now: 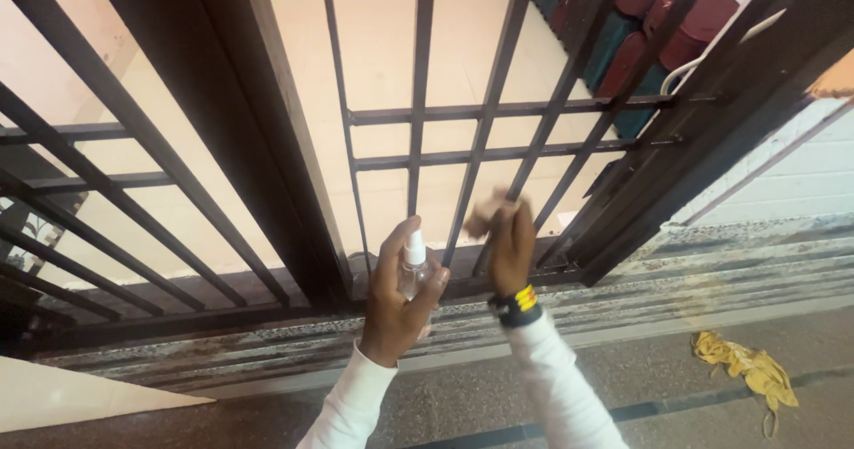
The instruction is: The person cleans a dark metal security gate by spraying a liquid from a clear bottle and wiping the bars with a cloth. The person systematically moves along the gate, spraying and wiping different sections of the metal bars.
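Note:
My left hand is wrapped around a small clear spray bottle with a white nozzle, held upright in front of a dark metal gate. My right hand grips a small brownish cloth, blurred by motion, against a slanted bar low on the gate. On my right wrist sits a black band with yellow and red stripes. Both arms wear white sleeves.
The gate's bars stand over a dark speckled stone threshold. A crumpled yellow cloth lies on the grey floor at the right. Behind the bars is a pale tiled floor, with maroon and teal bags stacked at the upper right.

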